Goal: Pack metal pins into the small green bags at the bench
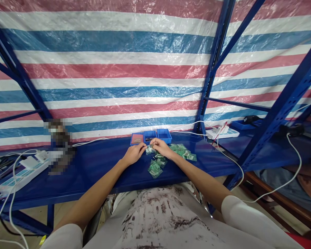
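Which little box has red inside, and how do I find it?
Look at the long blue shelf in front of the striped tarp. Right behind the left hand and right hand, which hold a green packet, stand three small blue trays in a row. It is the leftmost tray, the only one filled reddish-pink; the other two look blue inside.

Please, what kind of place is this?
Probably a makeshift small-parts workbench: a blue steel rack shelf backed by striped tarpaulin, a power strip, small blue trays, with the left hand and right hand pinching a green packet.
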Demonstrator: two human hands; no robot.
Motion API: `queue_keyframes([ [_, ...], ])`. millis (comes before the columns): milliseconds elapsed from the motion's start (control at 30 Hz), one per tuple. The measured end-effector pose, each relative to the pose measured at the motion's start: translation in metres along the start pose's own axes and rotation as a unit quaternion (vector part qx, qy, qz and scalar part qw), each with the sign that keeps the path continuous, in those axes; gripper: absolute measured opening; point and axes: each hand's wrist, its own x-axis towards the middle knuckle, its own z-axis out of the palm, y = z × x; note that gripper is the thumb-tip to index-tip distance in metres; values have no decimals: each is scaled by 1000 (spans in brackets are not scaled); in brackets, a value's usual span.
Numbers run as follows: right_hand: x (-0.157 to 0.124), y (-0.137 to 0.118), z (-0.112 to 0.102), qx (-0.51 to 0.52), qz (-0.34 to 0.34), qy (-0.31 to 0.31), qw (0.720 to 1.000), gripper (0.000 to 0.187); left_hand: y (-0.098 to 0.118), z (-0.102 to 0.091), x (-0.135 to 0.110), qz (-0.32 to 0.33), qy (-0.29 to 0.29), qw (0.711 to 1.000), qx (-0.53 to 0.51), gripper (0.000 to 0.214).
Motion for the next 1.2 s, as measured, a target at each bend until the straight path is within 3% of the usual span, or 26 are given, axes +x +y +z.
queue_keyframes([
  [233,-1,-3,-4,48,13,-12,999,25,-1,-4,-1,-11,7,1000,14,34],
  [900,-4,-4,-3,-10,-17,-24,1000,10,1,-8,0,-36,26,998,41,33],
  [1200,-8,-14,-3,-35,-23,-37,998,19,-2,-5,-1,-58,29,996,62,31],
])
